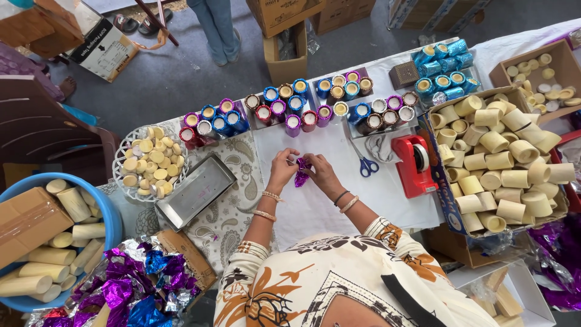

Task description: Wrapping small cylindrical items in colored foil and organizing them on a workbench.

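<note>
A small tube is being wrapped in purple foil at the middle of the white table.

The foil is pinched between the left hand, at its 9 o'clock, and the right hand, at its 3 o'clock; both are pressed together on it. It is judged that the foil should be kept tight and folded evenly. The scissors and red tape dispenser lie at 3 o'clock, near.

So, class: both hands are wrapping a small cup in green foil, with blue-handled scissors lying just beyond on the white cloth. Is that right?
Not quite. The foil held between the left hand and right hand is purple, not green, as the head view shows. The blue-handled scissors do lie just beyond.
</note>
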